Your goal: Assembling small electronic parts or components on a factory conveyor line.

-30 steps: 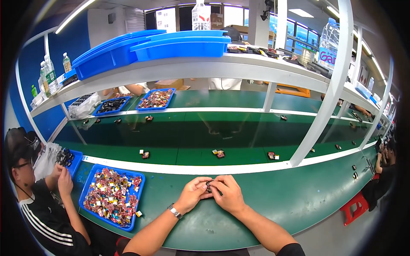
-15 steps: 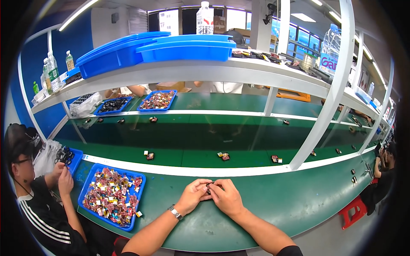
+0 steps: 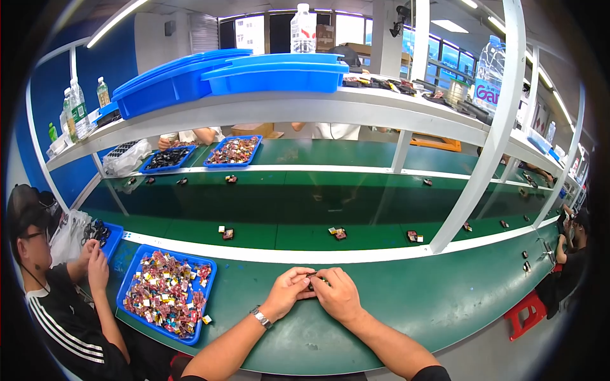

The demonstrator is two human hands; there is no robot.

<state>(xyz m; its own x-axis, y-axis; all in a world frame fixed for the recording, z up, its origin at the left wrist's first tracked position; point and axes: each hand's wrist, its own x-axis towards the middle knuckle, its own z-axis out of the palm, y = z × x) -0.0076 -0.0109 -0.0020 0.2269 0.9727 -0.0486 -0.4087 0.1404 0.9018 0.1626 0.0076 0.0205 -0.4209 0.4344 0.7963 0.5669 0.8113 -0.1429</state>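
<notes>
Above the green bench top (image 3: 406, 317), my left hand (image 3: 286, 293) and my right hand (image 3: 337, 294) meet with their fingertips together. A small dark part (image 3: 311, 285) is pinched between them, and my fingers cover most of it, so its exact kind cannot be made out. Both hands are closed on it. To the left of my left forearm stands a blue tray (image 3: 210, 297) heaped with small reddish parts in clear wrapping, with white and yellow bits among them.
Beyond a white rail (image 3: 286, 255), a green belt (image 3: 279, 238) carries small part clusters (image 3: 337, 233). Overhead, a white shelf (image 3: 267, 105) holds blue trays (image 3: 273, 76) and bottles. A white post (image 3: 473, 159) rises at right. Another person (image 3: 57, 286) works at left, and a red stool (image 3: 526, 315) stands at right.
On the belt, the small part clusters have shifted slightly to the right. My hands stay in the same place, their fingers barely moved around the dark part.
</notes>
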